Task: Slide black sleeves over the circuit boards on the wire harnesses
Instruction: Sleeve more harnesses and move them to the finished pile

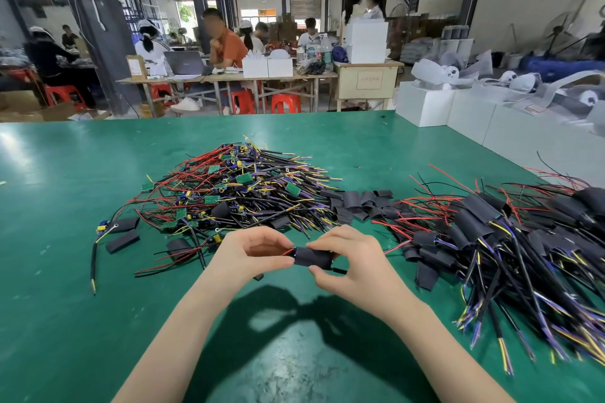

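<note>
Two bare hands meet just above the green desk (65, 271), holding one flat black sleeve (313, 257) between them. Left hand (252, 255) pinches the sleeve's left end, where red wire (288, 252) comes out, with thumb and curled fingers. Right hand (352, 260) grips the sleeve's right end the same way. Beyond the sleeve lies a heap of unsleeved harnesses with small green circuit boards (244, 178); loose black sleeves (357, 203) lie beyond it to the right, and a pile of sleeved harnesses (484, 226) lies farther right. White boxes (425, 105) stand at the desk's far right edge; their contents cannot be told.
</note>
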A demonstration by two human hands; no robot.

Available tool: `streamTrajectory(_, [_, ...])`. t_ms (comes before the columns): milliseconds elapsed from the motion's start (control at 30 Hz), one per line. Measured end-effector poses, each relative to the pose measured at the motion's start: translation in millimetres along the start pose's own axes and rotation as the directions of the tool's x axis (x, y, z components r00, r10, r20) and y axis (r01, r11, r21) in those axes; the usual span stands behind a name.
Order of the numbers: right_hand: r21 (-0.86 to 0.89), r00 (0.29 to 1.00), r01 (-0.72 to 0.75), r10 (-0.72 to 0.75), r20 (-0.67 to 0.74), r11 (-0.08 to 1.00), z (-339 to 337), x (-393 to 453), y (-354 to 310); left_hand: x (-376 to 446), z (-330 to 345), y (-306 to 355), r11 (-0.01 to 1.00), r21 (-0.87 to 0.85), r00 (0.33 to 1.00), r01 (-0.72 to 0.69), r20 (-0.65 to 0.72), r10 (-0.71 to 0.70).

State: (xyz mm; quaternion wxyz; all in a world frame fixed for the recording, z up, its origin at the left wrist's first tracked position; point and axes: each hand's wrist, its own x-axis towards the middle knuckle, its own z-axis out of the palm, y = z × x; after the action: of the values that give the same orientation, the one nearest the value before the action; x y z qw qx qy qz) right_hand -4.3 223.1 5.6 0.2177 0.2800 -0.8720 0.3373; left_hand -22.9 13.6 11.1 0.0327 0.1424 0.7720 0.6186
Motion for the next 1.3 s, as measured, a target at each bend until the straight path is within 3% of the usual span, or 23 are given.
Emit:
streamTrajectory(167, [0.006, 1.0, 0.003, -0.003, -0.019, 1.0, 0.3, -0.2, 2.2, -0.3, 1.8, -3.0, 0.998, -0.007, 0.994, 0.062, -0.093, -0.062])
streamTrajectory(433, [-0.014, 0.999, 0.03, -0.03, -0.014, 0.999, 2.3, -0.1, -1.5, 2.1, 3.1, -3.6, 1.0, 0.02, 0.993, -0.003, -0.118, 0.006])
streamTrajectory(567, [-0.221, 0.998, 0.058, -0.065, -0.021, 0.974, -5.2, 2.7, -9.8, 3.8, 1.4, -2.4, 0.996, -0.043, 0.988, -0.072, -0.14, 0.065])
streamTrajectory(667, [-0.383, 0.984, 0.069, -0.125, -0.124, 0.921, -25.1, 5.8, -8.1, 8.1, -8.9, -6.4, 0.993, -0.046, 0.954, -0.112, -0.283, 0.094])
streamTrajectory(733, [-0.458, 0.962, 0.009, -0.133, -0.239, 0.889, -45.7, 6.0, 2.1, 10.5, -19.0, -12.7, 0.996, 0.051, 0.907, -0.079, -0.41, 0.093])
streamTrajectory(800, [-0.51, 0.91, -0.157, -0.076, -0.407, 0.846, -69.4, 4.1, 19.7, 12.2, -28.4, -21.4, 0.976, 0.219, 0.848, 0.012, -0.519, 0.106])
streamTrajectory(900, [-0.42, 0.727, -0.513, 0.119, -0.676, 0.749, -101.5, -8.9, 54.1, 14.8, -41.0, -34.2, 0.897, 0.408, 0.775, 0.171, -0.617, 0.133])
streamTrajectory(1000, [-0.343, 0.6, -0.75, 0.364, -0.712, 0.566, -121.2, -27.1, 85.5, 19.8, -50.2, -45.8, 0.747, 0.578, 0.788, 0.329, -0.604, 0.119])
streamTrajectory(1100, [-0.326, 0.577, -0.786, 0.435, -0.692, 0.525, -123.6, -35.6, 96.9, 21.0, -49.3, -52.3, 0.635, 0.649, 0.824, 0.419, -0.565, 0.034])
streamTrajectory(1200, [-0.318, 0.573, -0.744, 0.315, -0.757, 0.588, -115.5, -29.2, 88.6, 20.4, -47.8, -56.3, 0.529, 0.73, 0.844, 0.432, -0.535, 0.049])
streamTrajectory(1300, [-0.406, 0.658, -0.6, 0.137, -0.741, 0.689, -96.5, -14.8, 72.8, 20.3, -51.2, -56.5, 0.569, 0.709, 0.831, 0.417, -0.551, 0.077])
